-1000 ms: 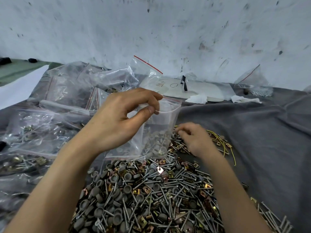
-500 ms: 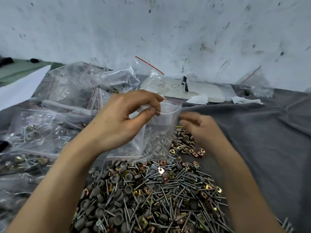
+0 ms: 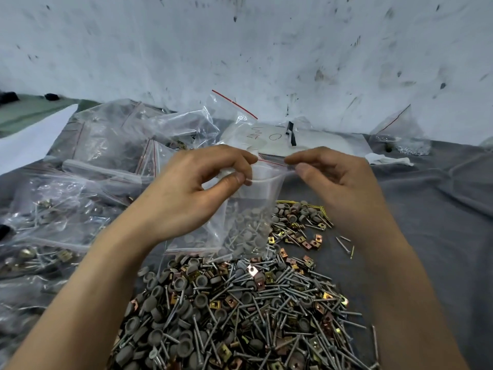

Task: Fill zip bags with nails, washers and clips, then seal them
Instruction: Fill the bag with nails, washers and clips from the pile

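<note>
left hand pinches the zip bag at its left top edge between curled thumb and forefinger. right hand pinches the right corner on the red zip line. the bag hangs below the fingers, its mouth between them not yet sealed.

bottom holds washers and nails. clips we only see outside it. we judge filling near done, sealing left.

left of the fingers, filled bags, crinkly clear film. loose pile below: thin steel shanks, dull grey discs, brassy folded squares. soft grey cloth underneath.
</note>
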Motion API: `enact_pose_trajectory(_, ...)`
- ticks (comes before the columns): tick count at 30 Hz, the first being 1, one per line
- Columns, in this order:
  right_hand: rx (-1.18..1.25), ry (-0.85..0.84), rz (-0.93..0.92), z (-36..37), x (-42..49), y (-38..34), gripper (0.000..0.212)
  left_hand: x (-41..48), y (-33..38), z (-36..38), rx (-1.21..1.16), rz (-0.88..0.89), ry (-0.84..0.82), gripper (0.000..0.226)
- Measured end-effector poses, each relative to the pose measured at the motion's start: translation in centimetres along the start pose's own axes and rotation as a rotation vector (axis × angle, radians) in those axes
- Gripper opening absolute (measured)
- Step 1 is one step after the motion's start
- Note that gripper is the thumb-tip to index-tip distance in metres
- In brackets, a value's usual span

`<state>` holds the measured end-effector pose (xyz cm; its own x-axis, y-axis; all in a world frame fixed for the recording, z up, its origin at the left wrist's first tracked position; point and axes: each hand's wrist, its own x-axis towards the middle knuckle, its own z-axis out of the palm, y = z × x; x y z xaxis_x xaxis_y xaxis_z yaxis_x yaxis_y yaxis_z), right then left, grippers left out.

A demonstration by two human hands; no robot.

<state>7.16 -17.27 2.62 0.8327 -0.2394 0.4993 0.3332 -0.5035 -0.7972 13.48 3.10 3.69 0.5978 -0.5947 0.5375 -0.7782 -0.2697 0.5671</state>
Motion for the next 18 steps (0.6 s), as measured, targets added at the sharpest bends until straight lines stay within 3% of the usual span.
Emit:
enact_pose_trajectory(2, -0.212, -0.041, 0.174, 0.3, 0.3, 2.1, 0.017, 0.0, -0.1, -0.1, -0.021, -0.005, 0.003, 0.016)
enact_pose_trajectory(4, -0.496, -0.226, 0.391, 1.0, 0.3, 4.7, 0.011, 0.0, -0.1, -0.2, -0.053, -0.011, 0.0, 0.015)
enact_pose_trajectory(6, -0.616, -0.354, 0.489, 2.0, -0.2, 6.9, 0.013, 0.0, -0.2, -0.3, -0.058, -0.009, 0.002, 0.015)
enact_pose_trajectory(13, -0.71, -0.36, 0.557, 3.9, -0.9, 8.8, 0.022, 0.0, -0.5, -0.4, -0.057, 0.006, 0.015, 0.015)
enact_pose_trajectory(18, -0.801, -0.407, 0.606, 3.5, -0.7, 8.8, 0.01, 0.0, -0.6, -0.6, -0.08, 0.012, 0.034, 0.013)
